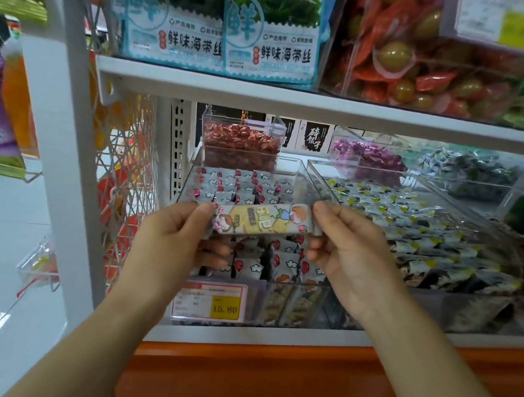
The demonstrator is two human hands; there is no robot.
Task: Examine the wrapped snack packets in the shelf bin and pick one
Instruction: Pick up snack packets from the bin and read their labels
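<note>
White shelf [267, 336] bears a clear shelf bin [250, 153] of snack packets [249, 183], another bin [377, 170] beside it

Your held packet [264, 220] is pale yellow with cartoon children; the bin packets [281, 264] are white with red balloons and clouds; the price tag [225, 308] carries a yellow panel.

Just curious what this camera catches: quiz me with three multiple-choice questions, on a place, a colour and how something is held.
1. Where is the long packet? A) above the clear bin B) on the floor C) on the top shelf
2. What colour backs the number on that bin's price tag? A) blue B) yellow C) green
3. How is the packet held? A) by one hand B) lying loose C) pinched at both ends
Answers: 1 A, white packets lie below it; 2 B, 15.80 sits on yellow; 3 C, left hand and right hand each pinch an end.
</note>
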